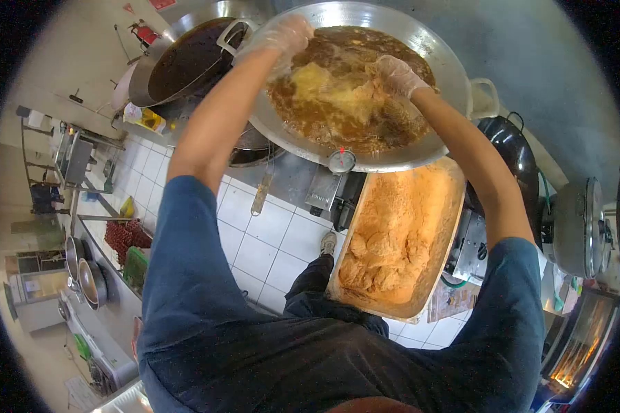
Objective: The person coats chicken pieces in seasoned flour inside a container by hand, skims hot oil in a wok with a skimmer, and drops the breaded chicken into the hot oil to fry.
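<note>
A wide metal wok (pixel 455 58) holds bubbling brown oil (pixel 324 131), with pale yellow foam in the middle. My left hand (pixel 286 38), in a clear plastic glove, is above the wok's left side near a loop handle. Its fingers look curled, and whatever they hold is hidden. Over the right part of the oil is my right hand (pixel 398 74), also gloved, its fingers closed around a flour-coated piece (pixel 373 81). Below the wok, a rectangular pan (pixel 455 199) contains orange-brown breading (pixel 399 199) with several coated lumps. A round dial thermometer (pixel 342 161) sits at the wok's near rim.
A second large pan of dark liquid (pixel 186 62) stands at the upper left. A long-handled utensil (pixel 260 196) hangs beside the stove. To the right are a black wok (pixel 513 148) and a lidded pot (pixel 579 227). White floor tiles (pixel 255 255) lie below.
</note>
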### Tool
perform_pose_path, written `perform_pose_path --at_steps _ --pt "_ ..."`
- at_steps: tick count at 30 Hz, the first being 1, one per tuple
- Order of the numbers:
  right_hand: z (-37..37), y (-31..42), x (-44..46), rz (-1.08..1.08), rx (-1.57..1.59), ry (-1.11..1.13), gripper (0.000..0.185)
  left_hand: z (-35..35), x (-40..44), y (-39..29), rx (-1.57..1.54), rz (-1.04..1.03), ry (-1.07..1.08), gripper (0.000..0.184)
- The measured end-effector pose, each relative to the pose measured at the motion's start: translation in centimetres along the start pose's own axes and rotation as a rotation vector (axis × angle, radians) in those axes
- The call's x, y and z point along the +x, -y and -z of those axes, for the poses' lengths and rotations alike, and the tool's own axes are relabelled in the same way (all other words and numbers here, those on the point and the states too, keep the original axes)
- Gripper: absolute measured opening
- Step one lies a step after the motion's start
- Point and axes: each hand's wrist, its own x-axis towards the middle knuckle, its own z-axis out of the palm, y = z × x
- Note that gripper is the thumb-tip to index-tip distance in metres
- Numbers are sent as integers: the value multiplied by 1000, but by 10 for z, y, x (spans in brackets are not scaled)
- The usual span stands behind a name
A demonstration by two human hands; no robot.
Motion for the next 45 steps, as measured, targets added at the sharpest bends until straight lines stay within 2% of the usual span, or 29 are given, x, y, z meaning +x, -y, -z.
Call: perform_pose_path --at_steps 1,4,5,6,8,9,12,13,14,15,17,19,20,21,23,24,27,29,30,32,34,35,36,38,39,40,42,44,45 --pt "-3 -6 -3 -25 2 -12 6 25 -5 -6 85 7 -51 22" --pt "35 -15 -51 -232 425 -170 12 79 -27 -36 110 -13 -193 26" --pt "26 -34 -57 -225 550 -227 15 96 -38 -51 65 -30 -231 28" --pt "9 -65 -62 -221 679 -279 19 115 -53 -70 -8 -59 -258 29" --pt "35 -66 -111 -146 492 -301 28 151 -94 -118 -226 -132 -274 33" --pt "87 -49 -158 -70 185 -258 34 166 -125 -145 -377 -175 -258 35" --pt "97 -27 -255 -265 689 -193 47 160 -200 -217 -823 -262 -42 42" --pt "103 -11 -287 -304 848 -150 50 143 -221 -237 -940 -258 71 45" --pt "99 9 -315 -341 863 -73 53 120 -237 -254 -1037 -238 185 47" --pt "96 40 -343 -362 1076 -147 55 85 -250 -272 -1097 -203 303 49" --pt "41 61 -373 -302 1294 -93 51 15 -274 -300 -1144 -80 507 54" --pt "-50 76 -389 -333 1048 3 49 -79 -290 -324 -1023 43 615 59" --pt "-125 91 -388 -397 921 -20 49 -133 -296 -332 -917 64 626 62" --pt "-179 103 -391 -458 790 -39 51 -198 -303 -335 -755 -27 554 72" --pt "-176 135 -375 -705 728 302 55 -247 -329 -339 -890 132 428 78" --pt "-193 145 -375 -683 650 281 55 -252 -337 -337 -947 210 367 81" --pt "-255 193 -385 -640 432 228 53 -208 -354 -347 -392 240 592 70" --pt "-267 209 -386 -653 299 156 52 -312 -378 -339 -338 189 448 81" --pt "-266 210 -386 -684 385 264 51 -362 -390 -335 -307 166 376 87" --pt "-267 206 -380 -740 549 475 49 -279 -367 -331 -565 220 794 90" --pt "-317 197 -384 -620 690 373 53 -255 -356 -326 -790 286 1051 93" --pt "-336 194 -386 -562 762 317 56 -272 -350 -322 -878 323 1101 93" --pt "-335 193 -387 -744 1085 344 51 -286 -347 -318 -966 358 1152 94" --pt "-321 183 -388 -1111 1734 369 44 -304 -347 -311 -1013 440 1135 95" --pt "-294 178 -385 -1178 1855 362 45 -309 -346 -310 -1037 482 1128 96" --pt "-245 180 -379 -1245 1977 361 46 -285 -344 -315 -1092 622 1164 90" --pt "-197 192 -372 -1319 2207 274 47 -206 -330 -329 -1187 908 1214 79" --pt "-174 200 -370 -1324 2404 90 52 -271 -336 -325 -1476 887 1072 82" --pt "-166 205 -371 -1326 2499 -2 55 -274 -339 -323 -1598 882 1032 81"
